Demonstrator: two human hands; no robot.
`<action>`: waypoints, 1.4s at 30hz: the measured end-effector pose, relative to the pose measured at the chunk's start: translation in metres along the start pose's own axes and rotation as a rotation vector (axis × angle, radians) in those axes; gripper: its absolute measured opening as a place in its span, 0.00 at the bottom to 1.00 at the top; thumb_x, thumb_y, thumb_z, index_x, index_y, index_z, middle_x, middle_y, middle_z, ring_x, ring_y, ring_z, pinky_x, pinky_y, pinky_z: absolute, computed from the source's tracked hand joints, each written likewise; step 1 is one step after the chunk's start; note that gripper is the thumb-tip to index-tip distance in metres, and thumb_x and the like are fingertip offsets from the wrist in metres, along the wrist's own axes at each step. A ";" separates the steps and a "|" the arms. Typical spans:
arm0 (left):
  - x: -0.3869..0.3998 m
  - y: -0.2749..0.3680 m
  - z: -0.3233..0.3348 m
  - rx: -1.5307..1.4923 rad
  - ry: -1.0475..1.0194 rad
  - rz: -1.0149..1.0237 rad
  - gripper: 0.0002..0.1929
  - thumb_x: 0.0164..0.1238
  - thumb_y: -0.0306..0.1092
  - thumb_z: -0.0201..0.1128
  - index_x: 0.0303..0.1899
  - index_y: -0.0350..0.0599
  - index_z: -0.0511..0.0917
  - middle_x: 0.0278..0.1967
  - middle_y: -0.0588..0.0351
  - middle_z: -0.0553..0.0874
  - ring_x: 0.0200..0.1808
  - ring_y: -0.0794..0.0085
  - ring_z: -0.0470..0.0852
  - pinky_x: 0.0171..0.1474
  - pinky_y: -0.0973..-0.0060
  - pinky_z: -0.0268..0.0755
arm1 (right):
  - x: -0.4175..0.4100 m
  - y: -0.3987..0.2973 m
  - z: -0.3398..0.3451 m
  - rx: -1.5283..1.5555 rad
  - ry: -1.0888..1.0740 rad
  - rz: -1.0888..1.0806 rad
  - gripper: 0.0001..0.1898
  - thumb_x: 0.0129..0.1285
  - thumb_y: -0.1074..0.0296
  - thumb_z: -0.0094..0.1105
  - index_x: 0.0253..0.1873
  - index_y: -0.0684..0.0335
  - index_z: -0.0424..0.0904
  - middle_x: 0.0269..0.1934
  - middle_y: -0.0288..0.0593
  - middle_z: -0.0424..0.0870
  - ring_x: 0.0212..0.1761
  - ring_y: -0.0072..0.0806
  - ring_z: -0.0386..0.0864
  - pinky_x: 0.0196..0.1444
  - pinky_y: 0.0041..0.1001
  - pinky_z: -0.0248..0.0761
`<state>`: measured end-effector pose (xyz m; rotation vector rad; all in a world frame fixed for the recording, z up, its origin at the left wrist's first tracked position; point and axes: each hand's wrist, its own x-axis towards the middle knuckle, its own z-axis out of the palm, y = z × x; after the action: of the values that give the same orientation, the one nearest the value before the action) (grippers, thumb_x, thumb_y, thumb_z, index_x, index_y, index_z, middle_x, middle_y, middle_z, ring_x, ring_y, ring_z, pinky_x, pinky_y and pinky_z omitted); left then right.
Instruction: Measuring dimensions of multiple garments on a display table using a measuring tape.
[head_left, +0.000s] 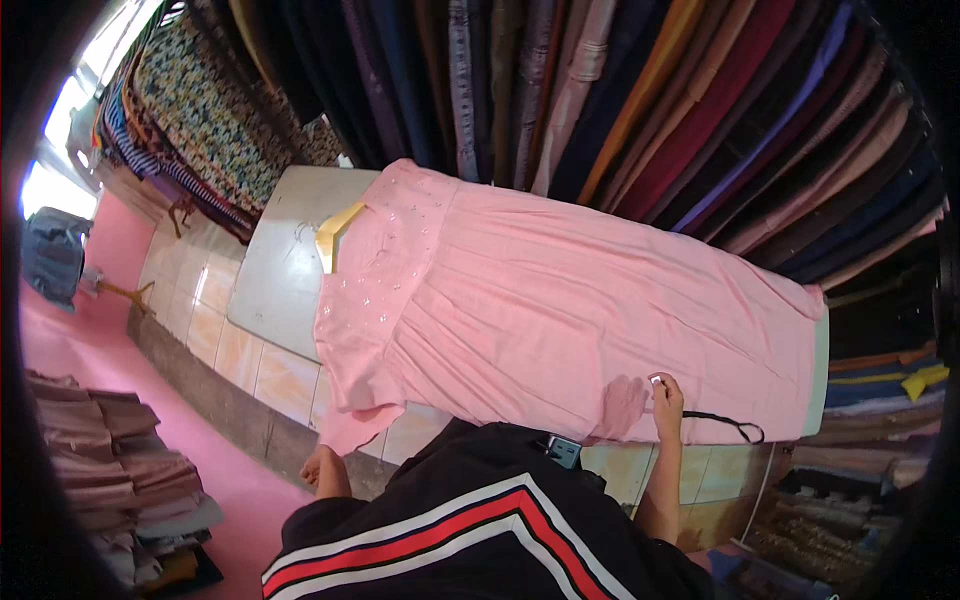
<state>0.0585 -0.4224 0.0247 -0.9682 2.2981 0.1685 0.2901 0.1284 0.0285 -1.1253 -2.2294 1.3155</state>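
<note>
A pink dress (540, 300) lies spread flat, its bodice to the left dotted with small shiny ornaments. A gold-coloured hanger (337, 231) shows at the neckline, the rest of it hidden inside the dress. My right hand (667, 405) is over the skirt near its front edge, pinching a small white object (656, 380) too small to identify. From behind that wrist a black looped cord (724, 421) extends over the skirt. My left hand (324, 469) has curled fingers at the tip of the near sleeve (360, 427); whether it grips the cloth is unclear.
Under the dress is a white table (277, 255) with rounded corners. Hanging trousers and other garments (525, 90) crowd its far side. Patterned clothes (210, 112) hang at upper left. Folded fabrics are stacked at lower left (120, 465) and lower right (840, 487).
</note>
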 end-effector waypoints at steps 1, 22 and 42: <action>0.016 -0.010 0.019 -0.239 0.363 -0.200 0.27 0.57 0.42 0.58 0.55 0.34 0.66 0.54 0.45 0.72 0.53 0.57 0.71 0.53 0.63 0.64 | -0.002 0.000 0.004 0.007 0.015 0.000 0.09 0.59 0.72 0.48 0.42 0.65 0.76 0.34 0.41 0.75 0.32 0.25 0.71 0.34 0.23 0.65; 0.106 0.152 -0.042 -0.442 0.750 0.661 0.26 0.59 0.46 0.60 0.51 0.33 0.68 0.49 0.39 0.73 0.51 0.50 0.72 0.53 0.61 0.65 | -0.018 0.009 0.010 -0.367 0.014 -0.166 0.24 0.51 0.65 0.54 0.55 0.67 0.69 0.58 0.64 0.64 0.60 0.51 0.64 0.60 0.36 0.60; -0.231 0.191 0.140 0.297 0.360 1.688 0.34 0.57 0.50 0.54 0.63 0.43 0.58 0.66 0.42 0.55 0.68 0.51 0.48 0.67 0.53 0.33 | 0.068 -0.004 -0.010 -0.540 0.013 -0.504 0.34 0.57 0.46 0.52 0.63 0.62 0.59 0.62 0.53 0.60 0.64 0.51 0.55 0.65 0.45 0.46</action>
<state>0.1213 -0.0973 0.0291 1.3319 2.6832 0.3102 0.2507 0.1851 0.0298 -0.6272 -2.6948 0.5181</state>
